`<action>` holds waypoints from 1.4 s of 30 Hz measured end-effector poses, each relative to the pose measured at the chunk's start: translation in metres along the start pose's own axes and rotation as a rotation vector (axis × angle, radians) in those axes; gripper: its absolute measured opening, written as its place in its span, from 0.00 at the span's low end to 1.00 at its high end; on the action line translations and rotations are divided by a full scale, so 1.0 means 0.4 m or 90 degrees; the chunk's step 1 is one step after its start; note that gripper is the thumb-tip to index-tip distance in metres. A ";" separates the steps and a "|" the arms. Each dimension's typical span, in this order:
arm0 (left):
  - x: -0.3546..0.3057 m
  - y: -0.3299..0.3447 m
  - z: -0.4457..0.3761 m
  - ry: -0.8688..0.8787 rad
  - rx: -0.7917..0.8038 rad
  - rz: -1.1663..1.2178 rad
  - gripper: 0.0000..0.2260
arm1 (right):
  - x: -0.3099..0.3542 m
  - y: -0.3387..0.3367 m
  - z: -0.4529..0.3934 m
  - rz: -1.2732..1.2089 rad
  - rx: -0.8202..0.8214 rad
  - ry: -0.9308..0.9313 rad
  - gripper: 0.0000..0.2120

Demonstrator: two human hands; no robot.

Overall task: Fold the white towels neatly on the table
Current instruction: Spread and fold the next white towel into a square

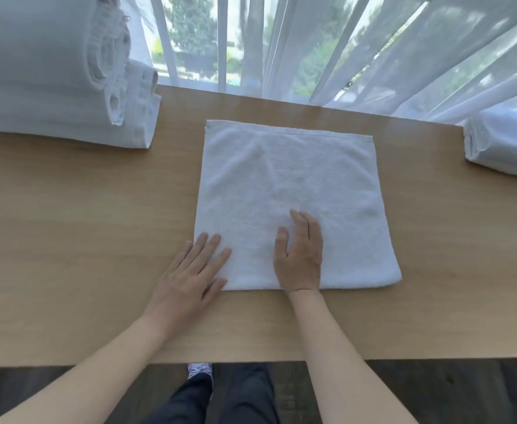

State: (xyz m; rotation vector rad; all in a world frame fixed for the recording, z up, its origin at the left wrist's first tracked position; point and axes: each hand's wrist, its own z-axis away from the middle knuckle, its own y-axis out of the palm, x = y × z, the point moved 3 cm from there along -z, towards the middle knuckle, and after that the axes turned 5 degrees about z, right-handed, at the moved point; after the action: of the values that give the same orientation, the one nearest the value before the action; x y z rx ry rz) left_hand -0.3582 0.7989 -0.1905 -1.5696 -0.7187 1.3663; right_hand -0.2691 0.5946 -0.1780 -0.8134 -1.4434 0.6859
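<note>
A white towel (291, 185) lies folded into a rough square in the middle of the wooden table (76, 224). My left hand (190, 280) lies flat with straight fingers, its fingertips on the towel's near left corner and its palm on the table. My right hand (300, 255) presses flat on the towel's near edge, fingers straight and pointing away from me. Neither hand grips anything.
A tall stack of folded white towels (52, 71) stands at the far left of the table. Another folded white towel (505, 145) sits at the far right edge. Sheer white curtains (373, 47) hang behind the table. The table's near edge runs just above my legs.
</note>
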 end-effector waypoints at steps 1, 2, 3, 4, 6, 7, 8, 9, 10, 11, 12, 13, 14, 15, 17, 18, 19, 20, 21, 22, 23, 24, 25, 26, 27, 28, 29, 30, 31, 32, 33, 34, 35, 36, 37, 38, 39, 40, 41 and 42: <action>0.005 -0.006 0.016 0.041 -0.009 0.014 0.25 | -0.016 -0.013 0.022 0.016 0.005 -0.031 0.22; 0.009 -0.010 0.028 0.073 -0.021 0.026 0.24 | -0.035 -0.024 0.052 0.040 0.017 -0.067 0.21; 0.012 -0.016 0.037 0.093 -0.044 0.037 0.23 | -0.056 -0.032 0.084 0.064 0.032 -0.104 0.21; 0.015 -0.023 0.041 0.105 -0.075 0.049 0.20 | -0.078 -0.038 0.115 0.083 0.049 -0.139 0.20; 0.024 -0.031 0.037 0.119 -0.133 0.064 0.16 | -0.121 -0.046 0.165 0.120 0.087 -0.188 0.21; 0.030 -0.033 0.031 0.122 -0.143 0.064 0.15 | -0.142 -0.050 0.181 0.140 0.103 -0.198 0.23; 0.037 -0.033 0.024 0.126 -0.145 0.063 0.14 | -0.163 -0.056 0.189 0.160 0.113 -0.201 0.25; 0.044 -0.033 0.019 0.129 -0.145 0.061 0.14 | -0.181 -0.067 0.188 0.180 0.117 -0.199 0.25; 0.051 -0.033 0.013 0.129 -0.142 0.064 0.14 | -0.197 -0.080 0.182 0.196 0.115 -0.192 0.25; 0.055 -0.034 0.007 0.127 -0.140 0.071 0.14 | -0.211 -0.096 0.172 0.205 0.106 -0.182 0.24; 0.057 -0.036 0.002 0.120 -0.140 0.080 0.14 | -0.225 -0.112 0.160 0.209 0.096 -0.172 0.24; 0.060 -0.037 -0.005 0.106 -0.143 0.093 0.14 | -0.237 -0.128 0.148 0.209 0.087 -0.161 0.23; 0.062 -0.040 -0.015 0.081 -0.147 0.109 0.14 | -0.250 -0.142 0.135 0.212 0.081 -0.152 0.23; 0.064 -0.044 -0.027 0.040 -0.150 0.129 0.16 | -0.262 -0.155 0.121 0.217 0.077 -0.145 0.23; 0.070 -0.057 -0.057 -0.065 -0.152 0.180 0.17 | -0.283 -0.177 0.093 0.229 0.081 -0.127 0.21; 0.072 -0.064 -0.073 -0.110 -0.154 0.213 0.16 | -0.291 -0.187 0.077 0.232 0.091 -0.111 0.22; 0.075 -0.071 -0.091 -0.147 -0.155 0.251 0.12 | -0.293 -0.198 0.059 0.228 0.101 -0.094 0.22; 0.077 -0.078 -0.110 -0.179 -0.156 0.290 0.10 | -0.294 -0.211 0.039 0.217 0.103 -0.087 0.20; 0.080 -0.083 -0.130 -0.207 -0.158 0.322 0.08 | -0.291 -0.227 0.018 0.196 0.104 -0.083 0.17; 0.081 -0.090 -0.150 -0.227 -0.163 0.344 0.06 | -0.286 -0.246 -0.007 0.173 0.105 -0.071 0.12; 0.084 -0.095 -0.170 -0.241 -0.171 0.357 0.04 | -0.283 -0.266 -0.037 0.147 0.116 -0.046 0.07; 0.086 -0.102 -0.191 -0.252 -0.180 0.365 0.04 | -0.283 -0.286 -0.071 0.115 0.149 -0.012 0.03; 0.092 -0.110 -0.212 -0.264 -0.192 0.371 0.04 | -0.284 -0.306 -0.106 0.088 0.190 0.030 0.06; 0.099 -0.121 -0.232 -0.279 -0.206 0.387 0.06 | -0.284 -0.326 -0.141 0.068 0.235 0.071 0.08; 0.108 -0.131 -0.255 -0.295 -0.218 0.412 0.08 | -0.283 -0.345 -0.177 0.055 0.268 0.096 0.10; 0.119 -0.138 -0.277 -0.306 -0.230 0.435 0.12 | -0.279 -0.363 -0.215 0.049 0.285 0.102 0.11; 0.131 -0.144 -0.300 -0.318 -0.238 0.452 0.16 | -0.274 -0.377 -0.253 0.040 0.289 0.097 0.12; 0.142 -0.149 -0.323 -0.335 -0.248 0.464 0.16 | -0.266 -0.388 -0.293 0.031 0.290 0.088 0.12; 0.151 -0.156 -0.349 -0.353 -0.258 0.480 0.14 | -0.257 -0.394 -0.335 0.021 0.287 0.076 0.12; 0.161 -0.165 -0.377 -0.365 -0.265 0.490 0.12 | -0.245 -0.393 -0.378 0.012 0.283 0.068 0.11; 0.171 -0.171 -0.405 -0.375 -0.268 0.492 0.12 | -0.238 -0.387 -0.422 0.006 0.279 0.062 0.10; 0.180 -0.177 -0.432 -0.380 -0.269 0.483 0.14 | -0.229 -0.379 -0.466 0.006 0.274 0.056 0.10; 0.190 -0.184 -0.461 -0.386 -0.266 0.469 0.17 | -0.224 -0.367 -0.510 0.012 0.271 0.045 0.10; 0.198 -0.192 -0.491 -0.392 -0.262 0.457 0.19 | -0.219 -0.353 -0.553 0.019 0.272 0.037 0.10; 0.209 -0.198 -0.520 -0.402 -0.259 0.447 0.19 | -0.215 -0.337 -0.593 0.025 0.276 0.030 0.11; 0.221 -0.203 -0.548 -0.412 -0.257 0.435 0.19 | -0.210 -0.322 -0.629 0.031 0.283 0.025 0.12; 0.234 -0.207 -0.573 -0.424 -0.259 0.423 0.19 | -0.206 -0.306 -0.664 0.037 0.289 0.019 0.13; 0.246 -0.209 -0.595 -0.436 -0.262 0.416 0.19 | -0.205 -0.291 -0.695 0.042 0.293 0.014 0.14; 0.257 -0.209 -0.614 -0.448 -0.265 0.413 0.19 | -0.207 -0.277 -0.724 0.041 0.292 0.014 0.15; 0.268 -0.207 -0.629 -0.459 -0.265 0.413 0.19 | -0.210 -0.264 -0.752 0.036 0.288 0.018 0.15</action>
State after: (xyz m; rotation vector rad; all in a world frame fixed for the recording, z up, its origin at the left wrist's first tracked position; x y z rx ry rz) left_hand -0.0806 0.8633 -0.1689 -1.6994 -1.0115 2.4580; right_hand 0.0204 0.4456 -0.1272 -0.5082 -1.1794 0.9950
